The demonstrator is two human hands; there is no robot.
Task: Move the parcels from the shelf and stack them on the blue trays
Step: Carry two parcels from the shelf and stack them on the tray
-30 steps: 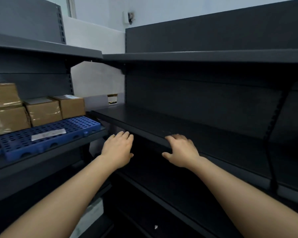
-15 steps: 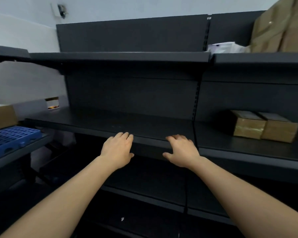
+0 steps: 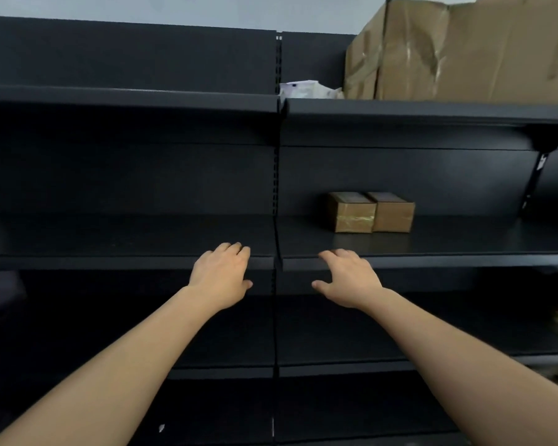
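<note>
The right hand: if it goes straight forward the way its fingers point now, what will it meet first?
Probably the front edge of the middle shelf: the right hand has its fingertips about at that lip. The two parcels sit farther back and to its right, though depth is unclear.

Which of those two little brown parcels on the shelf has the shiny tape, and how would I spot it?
Find the dark middle shelf right of the upright post, above the right hand. Two small brown parcels sit there side by side, touching. The taped parcel is the left one, with a glossy band across its front; the plain parcel lacks it.
</note>
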